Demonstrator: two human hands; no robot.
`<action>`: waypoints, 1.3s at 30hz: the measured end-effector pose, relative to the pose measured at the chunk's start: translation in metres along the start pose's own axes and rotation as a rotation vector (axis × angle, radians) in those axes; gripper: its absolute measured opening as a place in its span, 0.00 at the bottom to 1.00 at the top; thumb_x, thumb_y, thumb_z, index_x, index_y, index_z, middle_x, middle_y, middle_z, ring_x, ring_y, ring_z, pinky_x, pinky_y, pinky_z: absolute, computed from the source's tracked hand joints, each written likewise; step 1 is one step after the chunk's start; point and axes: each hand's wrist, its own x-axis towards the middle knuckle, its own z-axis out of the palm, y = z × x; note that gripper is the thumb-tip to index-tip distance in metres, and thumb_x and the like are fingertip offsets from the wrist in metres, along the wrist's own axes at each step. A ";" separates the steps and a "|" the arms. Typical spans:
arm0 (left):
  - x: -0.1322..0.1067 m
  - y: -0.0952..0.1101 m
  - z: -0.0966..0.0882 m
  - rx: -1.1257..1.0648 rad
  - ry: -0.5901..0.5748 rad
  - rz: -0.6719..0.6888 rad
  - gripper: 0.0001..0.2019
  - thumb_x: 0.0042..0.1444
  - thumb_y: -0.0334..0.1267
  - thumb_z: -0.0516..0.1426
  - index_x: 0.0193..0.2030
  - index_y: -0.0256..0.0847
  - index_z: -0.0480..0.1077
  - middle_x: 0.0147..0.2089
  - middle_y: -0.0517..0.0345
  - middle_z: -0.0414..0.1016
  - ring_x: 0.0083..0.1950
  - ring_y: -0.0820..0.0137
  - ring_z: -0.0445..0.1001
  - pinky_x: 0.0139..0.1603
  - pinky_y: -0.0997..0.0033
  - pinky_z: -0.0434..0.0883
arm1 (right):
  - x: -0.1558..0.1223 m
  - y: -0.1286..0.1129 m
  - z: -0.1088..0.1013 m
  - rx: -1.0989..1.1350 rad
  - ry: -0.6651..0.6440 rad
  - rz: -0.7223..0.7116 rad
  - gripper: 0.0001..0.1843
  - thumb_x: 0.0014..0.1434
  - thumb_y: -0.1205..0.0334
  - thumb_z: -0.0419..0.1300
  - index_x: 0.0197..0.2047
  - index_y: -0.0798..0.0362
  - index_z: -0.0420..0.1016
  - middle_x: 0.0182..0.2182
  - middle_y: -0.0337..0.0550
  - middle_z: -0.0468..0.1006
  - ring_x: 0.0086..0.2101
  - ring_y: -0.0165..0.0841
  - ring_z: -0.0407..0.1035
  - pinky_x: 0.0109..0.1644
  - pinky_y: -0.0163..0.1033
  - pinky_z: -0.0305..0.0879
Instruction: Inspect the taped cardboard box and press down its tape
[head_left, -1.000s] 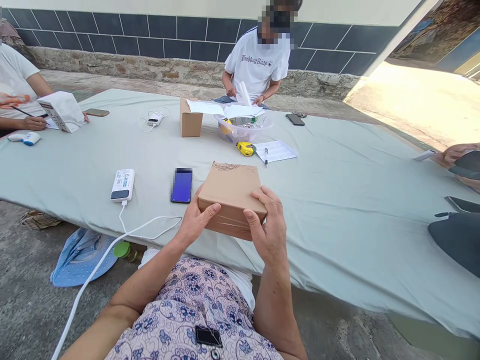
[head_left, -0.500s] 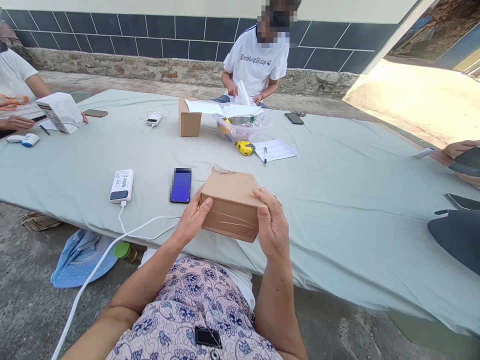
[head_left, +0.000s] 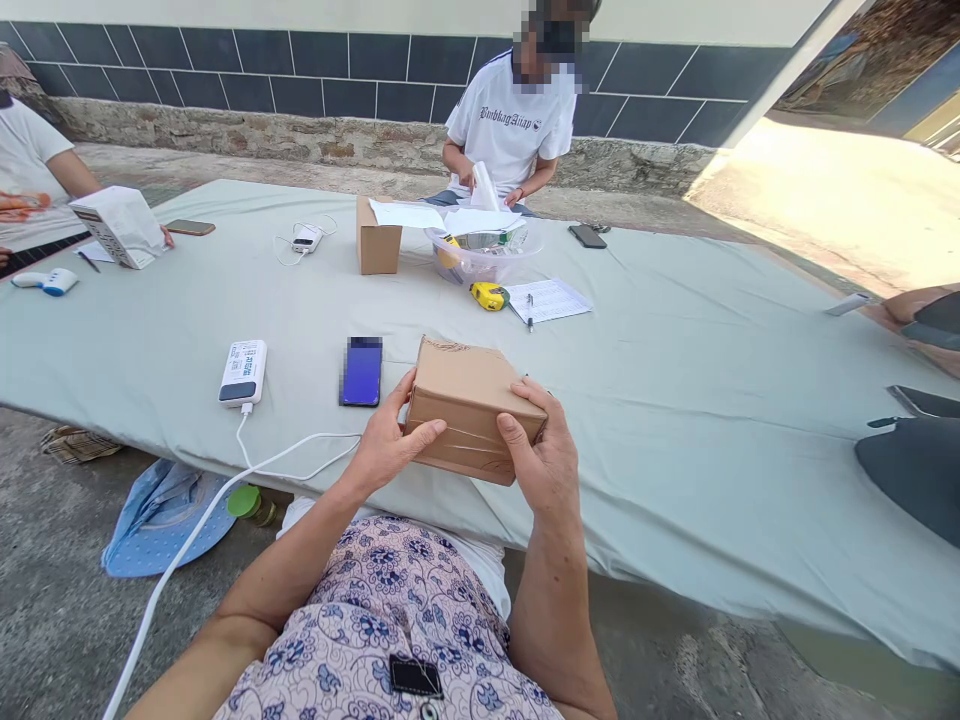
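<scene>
Between my hands is a brown cardboard box point(head_left: 469, 395), its top closed and its near side creased. My left hand point(head_left: 391, 437) grips the box's left end, with the thumb lying across the near face. On the right end, my right hand point(head_left: 546, 447) has its fingers over the top edge and its thumb against the near face. The box's underside is hidden, so I cannot tell whether it touches the table. Left of the box lies a phone point(head_left: 361, 372) with a blue screen. Farther left is a white power bank point(head_left: 243, 374) with a white cable point(head_left: 247, 440) plugged in.
A cloth-covered table point(head_left: 697, 400) spreads ahead. Beyond the box are a yellow tape measure point(head_left: 490, 296), a written sheet point(head_left: 551, 301), a clear plastic basin point(head_left: 480, 262) and another cardboard box point(head_left: 379, 248). A person point(head_left: 517, 130) sits opposite; others sit at both sides.
My thumbs have shifted inward on the near face of the box, the left one now stretched rightward. The box has stayed nearly in place.
</scene>
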 end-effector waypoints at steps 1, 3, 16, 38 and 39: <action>0.000 0.000 0.000 0.005 -0.004 0.000 0.42 0.59 0.49 0.66 0.77 0.50 0.55 0.72 0.52 0.66 0.69 0.53 0.68 0.57 0.63 0.77 | -0.001 -0.001 0.001 0.011 0.009 0.023 0.26 0.64 0.40 0.63 0.59 0.47 0.72 0.67 0.51 0.69 0.68 0.47 0.62 0.72 0.58 0.58; 0.000 0.000 -0.001 0.018 0.002 0.004 0.43 0.59 0.49 0.66 0.77 0.49 0.54 0.75 0.51 0.63 0.70 0.52 0.67 0.57 0.63 0.77 | -0.001 -0.001 0.002 0.028 0.020 0.045 0.27 0.64 0.39 0.62 0.59 0.47 0.73 0.68 0.51 0.68 0.68 0.47 0.62 0.72 0.58 0.58; 0.002 -0.009 -0.005 0.251 0.087 0.110 0.40 0.66 0.61 0.55 0.78 0.43 0.53 0.79 0.49 0.55 0.79 0.54 0.54 0.80 0.51 0.53 | -0.003 -0.009 0.007 0.072 0.035 0.037 0.28 0.71 0.38 0.52 0.65 0.45 0.72 0.67 0.47 0.71 0.68 0.43 0.63 0.73 0.55 0.58; 0.002 -0.002 -0.008 0.027 0.198 0.027 0.35 0.65 0.59 0.57 0.72 0.53 0.49 0.66 0.51 0.69 0.64 0.63 0.71 0.64 0.62 0.70 | 0.000 0.005 0.014 0.213 0.087 -0.007 0.28 0.65 0.44 0.62 0.63 0.49 0.74 0.61 0.52 0.76 0.61 0.45 0.71 0.63 0.53 0.71; 0.001 0.000 -0.009 0.039 0.166 0.001 0.35 0.63 0.58 0.59 0.70 0.52 0.50 0.61 0.52 0.73 0.58 0.63 0.75 0.57 0.64 0.73 | 0.000 0.003 0.015 0.202 0.144 -0.006 0.27 0.66 0.44 0.61 0.61 0.50 0.75 0.59 0.52 0.78 0.59 0.45 0.73 0.63 0.53 0.71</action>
